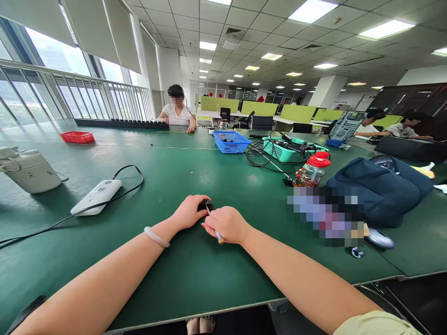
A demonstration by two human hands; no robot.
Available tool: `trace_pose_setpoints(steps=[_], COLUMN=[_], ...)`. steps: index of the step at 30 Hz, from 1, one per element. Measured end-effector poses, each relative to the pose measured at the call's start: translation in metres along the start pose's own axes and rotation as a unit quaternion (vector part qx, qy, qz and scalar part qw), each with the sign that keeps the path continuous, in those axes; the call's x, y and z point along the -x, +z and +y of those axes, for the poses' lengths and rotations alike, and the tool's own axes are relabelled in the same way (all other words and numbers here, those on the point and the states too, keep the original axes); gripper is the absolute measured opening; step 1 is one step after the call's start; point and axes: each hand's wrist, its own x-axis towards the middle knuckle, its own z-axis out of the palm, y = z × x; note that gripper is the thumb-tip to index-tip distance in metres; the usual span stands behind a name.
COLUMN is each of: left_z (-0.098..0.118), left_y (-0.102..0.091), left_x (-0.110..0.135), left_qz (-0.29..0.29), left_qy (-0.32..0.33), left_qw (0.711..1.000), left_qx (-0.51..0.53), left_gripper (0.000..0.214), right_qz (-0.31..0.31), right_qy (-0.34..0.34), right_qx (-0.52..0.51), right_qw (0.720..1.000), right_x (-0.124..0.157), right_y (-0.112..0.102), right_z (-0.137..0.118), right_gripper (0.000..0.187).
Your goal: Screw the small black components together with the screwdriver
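Note:
My left hand [188, 211] is closed around a small black object [205, 205] that rests on the green table [195, 270]. A pale bangle sits on that wrist. My right hand [226, 224] is closed in a fist round a thin tool [213, 223] with a metal shaft and a tan handle end sticking out below the fingers. The tool's tip meets the black object between the two hands. What the black object is stays mostly hidden by my fingers.
A white device [97, 196] with a black cable lies to the left, a beige appliance [30, 170] further left. A red-capped bottle [312, 170], a dark blue bag [379, 190], blue basket [230, 141] and teal basket [289, 150] stand right. People sit across and far right.

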Motion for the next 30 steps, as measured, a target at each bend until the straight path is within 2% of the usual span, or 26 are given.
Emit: trace_pose_setpoints(steps=[3, 6, 8, 10, 11, 13, 16, 19, 21, 23, 25, 28, 30], left_z=[-0.002, -0.006, -0.008, -0.010, -0.010, -0.010, -0.008, -0.005, -0.002, -0.001, -0.001, -0.003, -0.004], left_y=[0.001, 0.003, 0.004, 0.005, 0.006, 0.006, 0.003, 0.000, -0.003, -0.005, -0.006, -0.008, -0.009], left_x=[0.000, -0.001, -0.003, -0.004, -0.004, -0.004, -0.002, 0.000, 0.002, 0.004, 0.006, 0.009, 0.010], left_qz=[0.006, 0.007, 0.011, 0.015, 0.016, 0.014, 0.005, 0.001, 0.002, -0.002, -0.008, -0.006, -0.007], left_qy=[-0.004, 0.002, -0.004, -0.011, -0.012, -0.009, -0.010, -0.010, -0.006, -0.003, 0.000, 0.010, 0.019], left_qw=[1.000, 1.000, 1.000, 1.000, 1.000, 1.000, 1.000, 1.000, 1.000, 1.000, 1.000, 1.000, 0.999], left_qx=[0.007, 0.016, 0.015, 0.017, 0.020, 0.025, 0.023, 0.015, 0.013, 0.015, 0.022, 0.028, 0.027], left_gripper=[0.045, 0.047, 0.049, 0.052, 0.053, 0.054, 0.052, 0.050, 0.046, 0.043, 0.043, 0.047, 0.049], right_qz=[0.012, 0.024, 0.029, 0.032, 0.035, 0.052, 0.094, 0.148, 0.172, 0.172, 0.128, 0.071, 0.066], right_qy=[0.023, 0.078, 0.140, 0.226, 0.275, 0.377, 0.518, 0.588, 0.589, 0.580, 0.571, 0.560, 0.552], right_qx=[0.004, -0.020, -0.070, -0.153, -0.200, -0.290, -0.402, -0.493, -0.537, -0.559, -0.568, -0.551, -0.513], right_qw=[1.000, 0.996, 0.987, 0.962, 0.940, 0.878, 0.749, 0.624, 0.579, 0.568, 0.579, 0.614, 0.654], right_x=[0.001, 0.002, 0.003, 0.004, 0.005, 0.005, 0.008, 0.009, 0.006, -0.002, -0.017, -0.043, -0.055], right_y=[0.000, -0.001, -0.003, -0.004, -0.004, -0.003, 0.003, 0.002, -0.007, -0.022, -0.037, -0.045, -0.036], right_z=[0.003, 0.007, 0.011, 0.016, 0.019, 0.025, 0.035, 0.046, 0.056, 0.068, 0.079, 0.088, 0.083], right_gripper=[0.035, 0.034, 0.033, 0.033, 0.033, 0.036, 0.044, 0.044, 0.043, 0.049, 0.047, 0.044, 0.042])
